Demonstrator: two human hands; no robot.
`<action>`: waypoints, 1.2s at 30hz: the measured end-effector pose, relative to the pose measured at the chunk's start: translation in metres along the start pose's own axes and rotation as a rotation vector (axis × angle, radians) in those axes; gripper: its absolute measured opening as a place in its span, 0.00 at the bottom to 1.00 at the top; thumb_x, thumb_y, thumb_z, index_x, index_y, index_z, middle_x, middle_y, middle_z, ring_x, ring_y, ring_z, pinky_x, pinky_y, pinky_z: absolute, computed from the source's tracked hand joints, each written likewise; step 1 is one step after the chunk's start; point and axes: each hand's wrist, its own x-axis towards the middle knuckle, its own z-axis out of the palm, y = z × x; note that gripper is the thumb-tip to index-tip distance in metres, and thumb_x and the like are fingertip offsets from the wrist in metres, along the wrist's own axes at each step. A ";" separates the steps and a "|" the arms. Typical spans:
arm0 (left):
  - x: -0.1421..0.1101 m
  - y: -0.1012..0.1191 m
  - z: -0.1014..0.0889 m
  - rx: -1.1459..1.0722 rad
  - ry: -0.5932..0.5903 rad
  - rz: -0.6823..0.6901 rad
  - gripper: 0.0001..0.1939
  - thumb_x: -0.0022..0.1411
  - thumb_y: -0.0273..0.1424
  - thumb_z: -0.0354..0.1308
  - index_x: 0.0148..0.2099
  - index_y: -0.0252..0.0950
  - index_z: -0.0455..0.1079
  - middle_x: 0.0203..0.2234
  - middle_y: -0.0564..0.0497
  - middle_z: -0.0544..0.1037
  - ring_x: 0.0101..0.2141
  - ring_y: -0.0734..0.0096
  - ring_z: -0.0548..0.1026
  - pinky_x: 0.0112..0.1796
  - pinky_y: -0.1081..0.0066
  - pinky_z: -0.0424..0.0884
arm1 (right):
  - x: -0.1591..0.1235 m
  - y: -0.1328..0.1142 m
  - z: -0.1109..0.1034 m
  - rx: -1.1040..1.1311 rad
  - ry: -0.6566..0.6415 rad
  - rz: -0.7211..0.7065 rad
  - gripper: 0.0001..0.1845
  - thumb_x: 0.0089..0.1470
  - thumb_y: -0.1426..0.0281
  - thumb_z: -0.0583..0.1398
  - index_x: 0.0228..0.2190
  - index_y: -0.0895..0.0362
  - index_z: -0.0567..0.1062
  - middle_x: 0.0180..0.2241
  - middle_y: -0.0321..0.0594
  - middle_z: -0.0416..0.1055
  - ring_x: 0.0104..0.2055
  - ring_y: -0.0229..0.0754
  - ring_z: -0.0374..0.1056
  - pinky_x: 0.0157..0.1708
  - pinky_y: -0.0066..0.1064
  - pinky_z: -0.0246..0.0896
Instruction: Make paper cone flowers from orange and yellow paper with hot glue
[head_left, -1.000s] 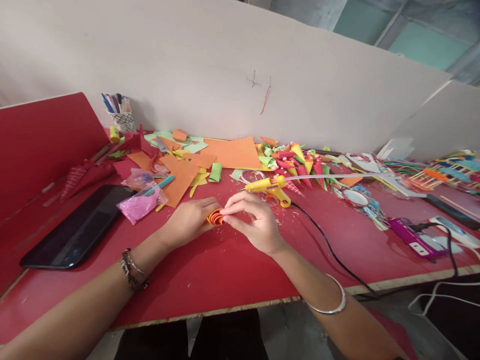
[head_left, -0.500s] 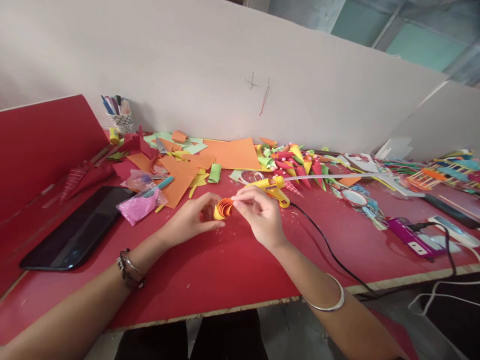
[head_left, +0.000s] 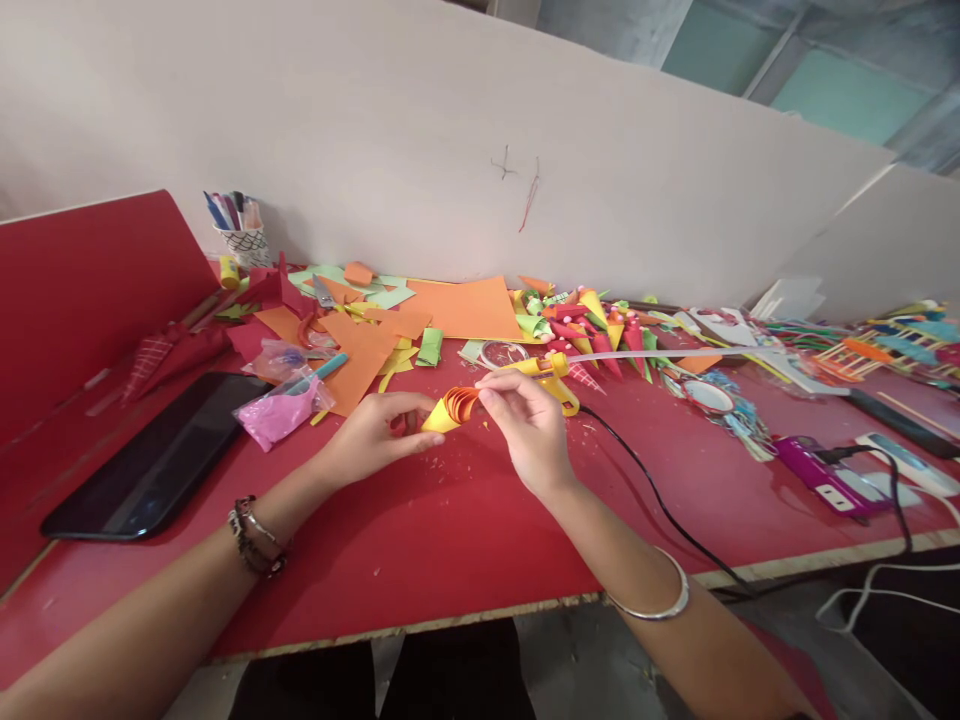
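Observation:
Between my hands, above the red table (head_left: 420,560), is a rolled paper cone (head_left: 444,412), yellow outside with orange coils showing at its wide end. My left hand (head_left: 379,435) grips the narrow yellow end between thumb and fingers. With thumb and fingertips, my right hand (head_left: 529,425) pinches the rim of the orange coils. Just behind the right hand lies a yellow glue gun (head_left: 559,375), partly hidden by the fingers, with a long clear glue stick (head_left: 660,353) out of its back.
A black phone (head_left: 154,455) and a pink packet (head_left: 281,415) are at left. Behind lie orange paper (head_left: 472,308), scissors (head_left: 322,290) and a heap of small paper cones (head_left: 592,325). The gun's black cord (head_left: 660,490) runs right, near a purple power socket box (head_left: 832,480).
The paper cone has moved slightly right and turned, so more of its yellow side shows. My left fingers have shifted toward its narrow end; my right hand has moved slightly right.

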 end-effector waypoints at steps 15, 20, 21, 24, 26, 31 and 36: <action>-0.004 0.000 -0.004 -0.496 -0.434 -0.191 0.19 0.62 0.40 0.40 0.35 0.31 0.66 0.12 0.60 0.58 0.15 0.82 0.55 0.20 0.78 0.54 | 0.000 0.005 -0.001 0.234 0.058 0.200 0.04 0.46 0.67 0.59 0.29 0.52 0.73 0.33 0.35 0.68 0.38 0.36 0.65 0.40 0.32 0.63; -0.006 -0.001 -0.001 -0.455 -0.332 -0.179 0.17 0.59 0.42 0.43 0.28 0.33 0.59 0.20 0.57 0.59 0.22 0.80 0.57 0.25 0.77 0.57 | 0.000 0.005 -0.001 0.240 0.014 0.188 0.05 0.46 0.67 0.59 0.29 0.52 0.73 0.32 0.35 0.68 0.36 0.36 0.64 0.38 0.31 0.63; -0.006 0.001 0.000 -0.447 -0.308 -0.180 0.19 0.60 0.43 0.42 0.27 0.34 0.58 0.20 0.57 0.58 0.22 0.80 0.57 0.25 0.77 0.57 | -0.001 0.004 -0.001 0.242 0.000 0.184 0.05 0.46 0.67 0.59 0.29 0.52 0.73 0.32 0.35 0.68 0.36 0.35 0.64 0.38 0.31 0.63; -0.005 0.006 0.000 -0.394 -0.233 -0.225 0.24 0.61 0.45 0.33 0.25 0.34 0.57 0.18 0.57 0.57 0.20 0.79 0.55 0.24 0.76 0.55 | -0.002 0.003 0.000 0.272 -0.041 0.178 0.04 0.47 0.68 0.58 0.29 0.51 0.73 0.32 0.34 0.67 0.36 0.35 0.64 0.38 0.31 0.63; -0.005 0.009 0.000 -0.342 -0.190 -0.262 0.25 0.61 0.46 0.32 0.24 0.34 0.57 0.17 0.57 0.57 0.20 0.79 0.55 0.24 0.75 0.55 | -0.002 0.003 0.000 0.273 -0.060 0.179 0.04 0.48 0.69 0.58 0.29 0.51 0.73 0.32 0.34 0.67 0.36 0.35 0.63 0.38 0.31 0.63; -0.004 0.011 0.000 -0.259 -0.104 -0.291 0.25 0.58 0.50 0.35 0.22 0.35 0.54 0.16 0.57 0.56 0.19 0.78 0.55 0.22 0.75 0.54 | -0.001 0.003 -0.002 0.204 -0.068 0.144 0.03 0.48 0.70 0.58 0.29 0.52 0.72 0.33 0.35 0.66 0.38 0.35 0.63 0.40 0.31 0.61; -0.003 0.007 0.002 -0.250 -0.079 -0.293 0.25 0.58 0.50 0.35 0.22 0.35 0.54 0.16 0.57 0.56 0.19 0.78 0.55 0.21 0.75 0.54 | -0.001 0.006 -0.001 0.127 -0.061 0.129 0.03 0.48 0.68 0.57 0.29 0.52 0.71 0.34 0.36 0.66 0.40 0.37 0.63 0.43 0.34 0.61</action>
